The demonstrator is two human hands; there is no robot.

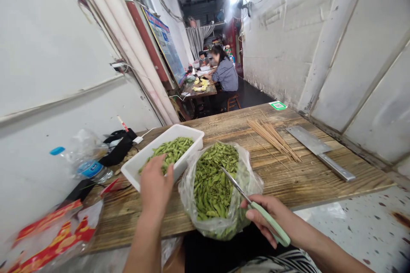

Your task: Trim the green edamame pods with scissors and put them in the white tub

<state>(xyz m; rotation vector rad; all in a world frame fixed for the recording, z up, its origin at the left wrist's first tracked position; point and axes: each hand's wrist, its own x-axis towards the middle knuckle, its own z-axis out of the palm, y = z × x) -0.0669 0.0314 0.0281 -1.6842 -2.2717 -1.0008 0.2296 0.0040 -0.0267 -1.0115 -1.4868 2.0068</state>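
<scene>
Loosely curved, the left hand [156, 183] is over green pods [176, 147] in a white plastic tray [190, 153], any hold hidden. The right hand [276, 207] wraps pale-green-handled metal scissors [270, 222] above a clear, pod-filled plastic bag [188, 194].

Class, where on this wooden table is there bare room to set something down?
Free tabletop: between edamame bag and cleaver, this side of the skewers; also behind the bag, between white tub and skewers. Crowded: left end, around water bottle and red-printed packaging.
</scene>
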